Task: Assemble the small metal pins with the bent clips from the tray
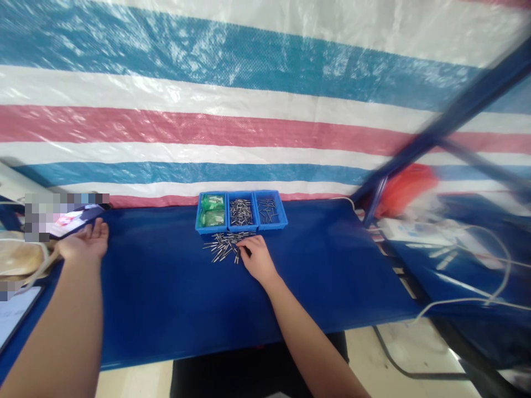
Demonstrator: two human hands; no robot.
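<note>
Evidently, metal pins [225, 243] are strewn at mixed angles on the desk [332, 265], toward nine o'clock from the nearer right hand [258, 257]; whether any is pinched cannot be told. The left hand [85, 243] is unclenched.

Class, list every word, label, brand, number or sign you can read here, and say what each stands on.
Legible texts: none.
Lit screen beside the left hand: partly pixelated, too blurred to read.
Pale panel at the lower left: faint marks, too blurred to read.
Green packets in the left blue bin: any print is too small to read.
</note>
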